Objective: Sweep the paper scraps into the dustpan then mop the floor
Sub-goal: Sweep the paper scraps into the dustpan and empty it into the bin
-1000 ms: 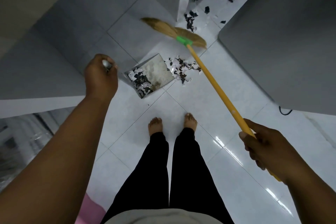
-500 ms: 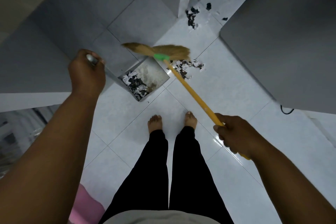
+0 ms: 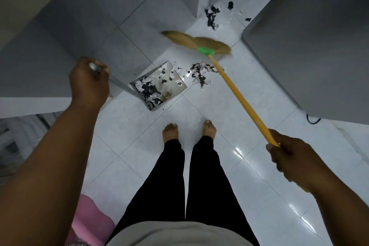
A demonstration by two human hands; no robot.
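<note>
Paper scraps [image 3: 200, 74] lie partly in the dustpan [image 3: 171, 89], partly piled just beside its mouth: you're mid-sweep. Your left hand [image 3: 89, 84] curls round its handle [image 3: 119, 84], your right hand [image 3: 287, 156] round the broom [image 3: 235, 90], whose blurred head seems raised; pull it through the pile.

Broom bristles [image 3: 191, 41] beyond the dustpan [image 3: 174, 84] are motion-blurred; the left hand [image 3: 89, 84] hides the dustpan's handle top.

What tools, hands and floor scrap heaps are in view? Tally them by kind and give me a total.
Brooms: 1, the broom
Dustpans: 1, the dustpan, already holding scraps
Scrap heaps on the floor: 2, the near heap and the far heap, with a few strays beyond it
Hands: 2, the left hand holding the dustpan's handle, the right hand holding the broom
Total: 6
</note>
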